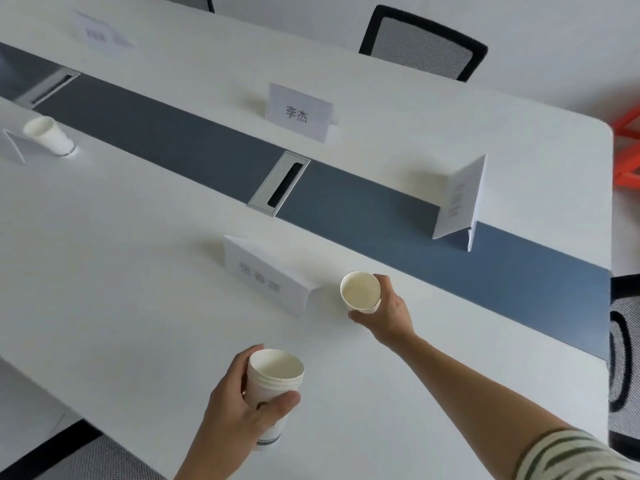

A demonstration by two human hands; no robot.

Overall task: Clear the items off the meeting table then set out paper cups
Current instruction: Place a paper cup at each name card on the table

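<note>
Table [138, 271] white, blue-striped; right grip [388, 306] grasps cup [360, 292], left grip [242, 400] cup stack [273, 382].

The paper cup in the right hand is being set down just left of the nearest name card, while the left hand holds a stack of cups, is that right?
Not quite. In the head view the right hand holds the paper cup just right of the nearest name card, not left of it. The rest stands: the left hand holds a stack of cups.
</note>
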